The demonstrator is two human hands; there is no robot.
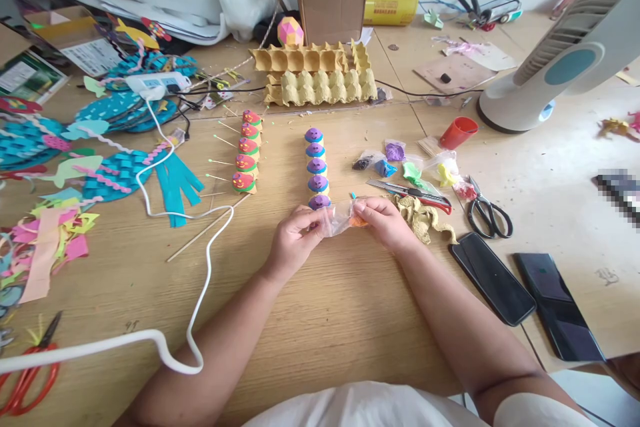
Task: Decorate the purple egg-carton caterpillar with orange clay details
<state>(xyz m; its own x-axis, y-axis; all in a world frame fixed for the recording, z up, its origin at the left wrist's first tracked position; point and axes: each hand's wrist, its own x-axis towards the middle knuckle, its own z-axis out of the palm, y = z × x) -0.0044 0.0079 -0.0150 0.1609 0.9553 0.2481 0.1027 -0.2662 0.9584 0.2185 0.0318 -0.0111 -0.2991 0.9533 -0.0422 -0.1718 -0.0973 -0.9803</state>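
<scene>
My left hand (299,238) pinches one end of a small clear plastic bag (333,220). At its other end my right hand (383,221) grips the bag around an orange lump (357,219) that looks like modelling clay. Just beyond my hands stands a row of egg-carton cups (317,165) topped with purple and blue clay with small faces. Left of it is a second row of cups (246,155) in red and green, with thin pale sticks poking out sideways. Bags of purple clay (395,151), blue, green, yellow and dark clay lie to the right.
A utility knife (410,195), torn carton scraps (419,217), black scissors (490,217) and two phones (494,278) lie on the right. Egg cartons (327,87) sit at the back, a fan (555,60) at right. A white cable (209,273) winds across the left beside paper crafts.
</scene>
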